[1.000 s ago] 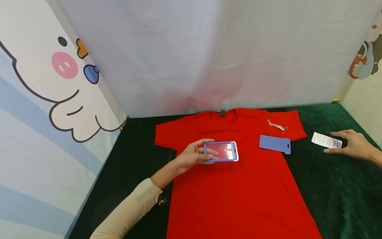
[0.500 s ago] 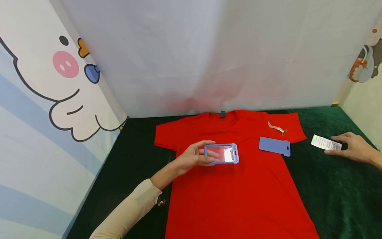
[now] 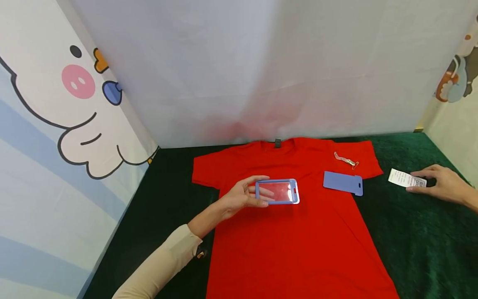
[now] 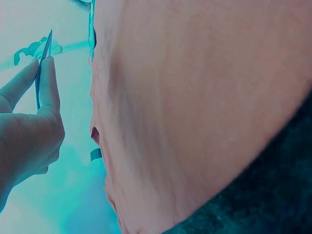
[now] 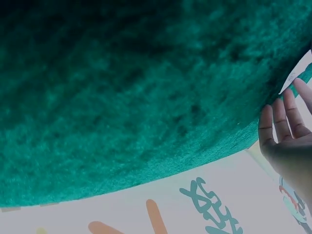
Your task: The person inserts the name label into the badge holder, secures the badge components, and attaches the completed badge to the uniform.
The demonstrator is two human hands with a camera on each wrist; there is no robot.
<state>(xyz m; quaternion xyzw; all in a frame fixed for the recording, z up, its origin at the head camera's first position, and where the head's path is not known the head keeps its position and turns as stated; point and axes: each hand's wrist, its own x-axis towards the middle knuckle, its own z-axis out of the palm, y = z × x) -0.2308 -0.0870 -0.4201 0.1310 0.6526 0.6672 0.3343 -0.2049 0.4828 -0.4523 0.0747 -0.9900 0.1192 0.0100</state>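
In the head view my left hand (image 3: 242, 195) pinches one end of a clear card holder with a blue-violet frame (image 3: 295, 198), above a red T-shirt (image 3: 295, 245). Its fingers show through the transparent window. The left wrist view shows the holder (image 4: 45, 53) edge-on between thumb and fingers. At the right, my right hand (image 3: 440, 183) holds the near end of a white printed card (image 3: 402, 177) between thumb and fingers. Only a corner of this card (image 5: 296, 74) appears at the fingertips in the right wrist view.
A flat blue-violet panel with a slot (image 3: 341, 182) lies partly on the shirt's right side. Above it, a clear strap clip (image 3: 346, 160) rests on the sleeve. Dark green cloth (image 3: 414, 236) covers the table. A pale curtain (image 3: 239, 74) stands behind, with printed side walls.
Both hands keep nearly the same places, with the holder in the left and the card in the right. The view shifts slightly.
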